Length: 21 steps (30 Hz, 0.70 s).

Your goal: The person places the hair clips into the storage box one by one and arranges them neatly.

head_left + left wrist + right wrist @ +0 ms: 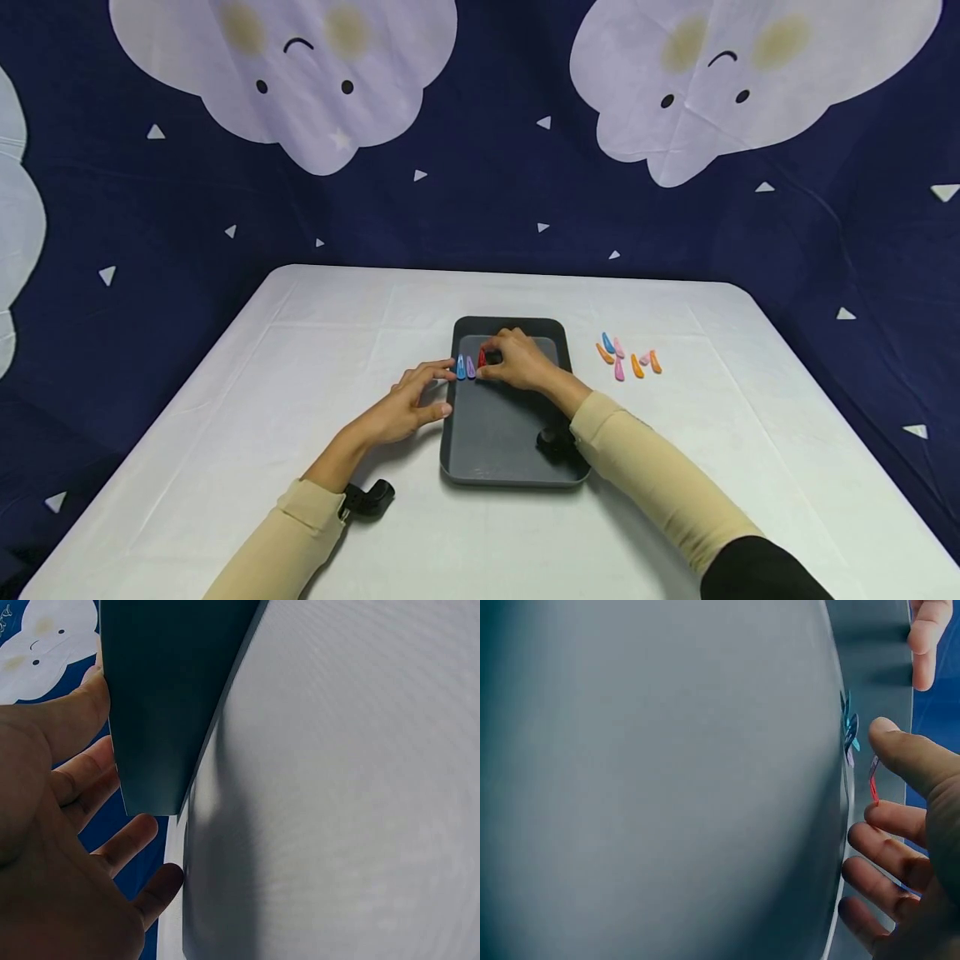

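Note:
A dark grey tray [487,442] lies on the white table. Inside it, near the far left, a blue hair clip [461,367] and a purple hair clip [471,367] lie side by side. Just right of them my right hand [521,362] pinches a red hair clip [874,789] lengthwise between thumb and index finger, low over the tray floor. My left hand [411,404] is at the tray's left edge, its fingers loosely spread and its fingertips at the rim. The left wrist view shows that hand beside the tray's outer wall [169,712].
Right of the tray lies a loose group of hair clips: several orange ones [637,366], several pink ones [618,369] and a blue one [607,342]. The white tablecloth [337,333] spreads around the tray. Behind the table hangs a dark blue cloth [480,200] with clouds.

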Each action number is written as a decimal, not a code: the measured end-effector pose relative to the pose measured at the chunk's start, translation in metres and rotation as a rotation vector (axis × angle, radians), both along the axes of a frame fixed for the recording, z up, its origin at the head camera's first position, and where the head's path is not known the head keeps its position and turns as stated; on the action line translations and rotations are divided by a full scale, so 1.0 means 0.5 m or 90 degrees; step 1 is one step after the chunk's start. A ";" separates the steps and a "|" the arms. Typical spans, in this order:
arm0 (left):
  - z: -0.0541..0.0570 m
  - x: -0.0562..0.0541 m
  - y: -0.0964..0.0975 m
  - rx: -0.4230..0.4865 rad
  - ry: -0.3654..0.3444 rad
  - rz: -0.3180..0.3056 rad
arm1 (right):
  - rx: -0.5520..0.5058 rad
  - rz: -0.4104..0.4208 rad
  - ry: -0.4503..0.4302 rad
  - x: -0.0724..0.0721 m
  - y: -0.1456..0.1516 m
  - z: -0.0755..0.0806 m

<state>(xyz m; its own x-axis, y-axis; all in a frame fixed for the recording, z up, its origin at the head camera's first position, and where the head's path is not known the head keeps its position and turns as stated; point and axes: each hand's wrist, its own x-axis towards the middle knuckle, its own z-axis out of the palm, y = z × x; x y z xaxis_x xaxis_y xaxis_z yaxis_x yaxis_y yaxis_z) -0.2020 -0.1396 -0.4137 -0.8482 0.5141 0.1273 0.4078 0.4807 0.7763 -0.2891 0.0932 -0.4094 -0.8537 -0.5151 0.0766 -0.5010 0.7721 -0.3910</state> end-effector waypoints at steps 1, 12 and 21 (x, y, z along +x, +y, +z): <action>0.000 0.000 0.000 0.001 0.000 0.000 | 0.002 0.001 0.000 0.000 0.000 -0.001; 0.003 0.003 0.001 0.001 0.000 -0.002 | 0.019 0.003 0.015 0.000 -0.001 -0.010; 0.006 0.004 0.002 0.002 -0.006 -0.002 | 0.036 0.003 0.034 -0.001 -0.002 -0.014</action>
